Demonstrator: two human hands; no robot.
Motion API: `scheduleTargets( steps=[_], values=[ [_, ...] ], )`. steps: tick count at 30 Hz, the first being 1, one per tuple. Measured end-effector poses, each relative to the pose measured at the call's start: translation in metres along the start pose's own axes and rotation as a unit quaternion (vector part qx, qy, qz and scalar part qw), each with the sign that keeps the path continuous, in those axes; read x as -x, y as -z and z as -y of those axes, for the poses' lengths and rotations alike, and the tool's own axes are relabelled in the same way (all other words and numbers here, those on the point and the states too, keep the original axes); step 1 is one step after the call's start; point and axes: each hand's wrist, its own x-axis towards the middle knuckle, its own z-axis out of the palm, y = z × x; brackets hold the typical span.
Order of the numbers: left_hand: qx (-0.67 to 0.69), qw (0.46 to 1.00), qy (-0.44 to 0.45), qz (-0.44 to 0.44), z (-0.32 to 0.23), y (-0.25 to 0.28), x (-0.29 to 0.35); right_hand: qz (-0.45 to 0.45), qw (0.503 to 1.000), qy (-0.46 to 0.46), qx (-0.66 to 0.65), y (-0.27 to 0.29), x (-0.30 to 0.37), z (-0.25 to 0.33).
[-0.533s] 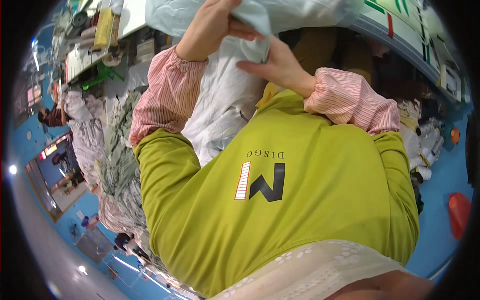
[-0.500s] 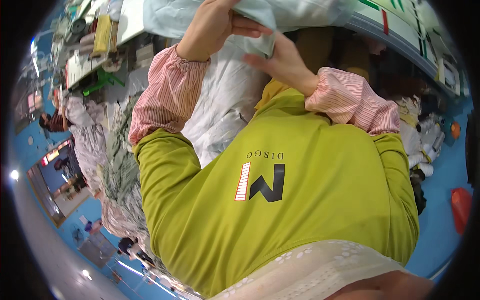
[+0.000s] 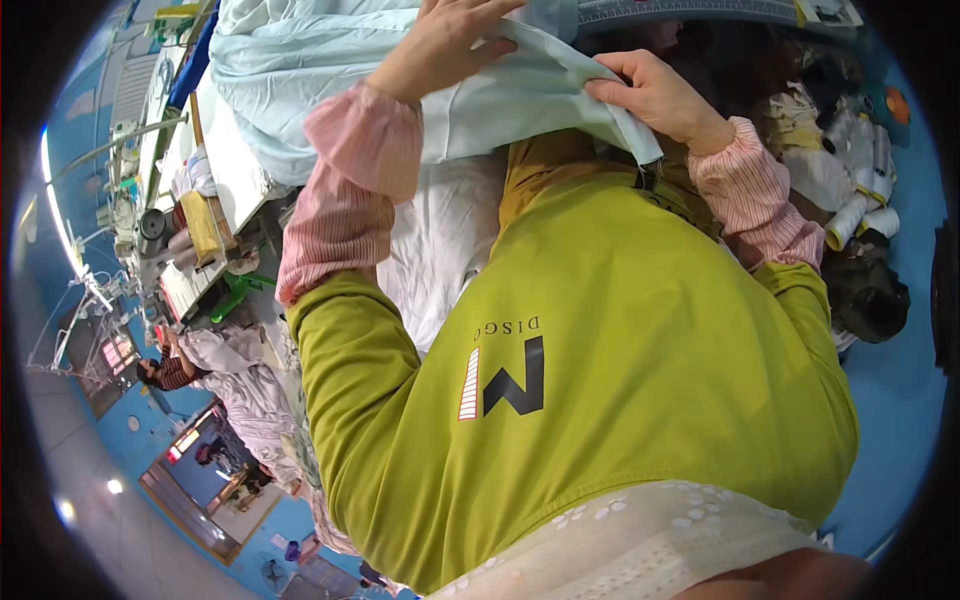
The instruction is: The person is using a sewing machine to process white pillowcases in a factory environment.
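— At the top centre of the frame, where does the pale blue fabric [image 3: 520, 95] lie from the person's hands?

— It runs across the frame between them, its long edge slanting down toward the upper right. The left hand [image 3: 440, 45] rests over it from above, fingers curled onto the cloth.

— And the right hand [image 3: 655, 95]?

— It sits at the lower right end, thumb and fingers closed in a pinch on the hem near the corner, so it is the nearer one to that edge. White cloth [image 3: 440, 250] hangs just below, beside the green shirt [image 3: 620, 380].
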Motion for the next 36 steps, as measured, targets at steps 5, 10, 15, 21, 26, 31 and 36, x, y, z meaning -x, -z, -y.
scheduleTargets(
  steps=[5, 10, 15, 21, 26, 31, 36],
  values=[
    [0.181, 0.917, 0.221, 0.279, 0.039, 0.02, -0.005, -0.058, 0.997, 0.037, 0.046, 0.009, 0.005, -0.018],
    [0.165, 0.929, 0.248, 0.219, 0.045, 0.038, 0.001, -0.189, 0.971, 0.094, 0.11, 0.014, -0.002, -0.038],
    [0.147, 0.933, 0.253, 0.211, 0.048, 0.062, -0.004, -0.246, 0.923, 0.21, 0.21, 0.015, -0.012, -0.041],
    [0.142, 0.936, 0.23, 0.226, 0.042, 0.083, -0.025, -0.288, 0.911, 0.229, 0.185, -0.002, -0.016, -0.044],
    [0.151, 0.947, 0.17, 0.227, 0.03, 0.09, -0.037, -0.283, 0.895, 0.272, 0.212, -0.009, -0.027, -0.048],
    [0.141, 0.952, 0.153, 0.225, 0.024, 0.093, -0.041, -0.283, 0.899, 0.272, 0.194, -0.015, -0.033, -0.036],
    [0.132, 0.953, 0.15, 0.228, 0.022, 0.096, -0.043, -0.277, 0.867, 0.272, 0.312, -0.031, -0.038, -0.037]
  ],
)
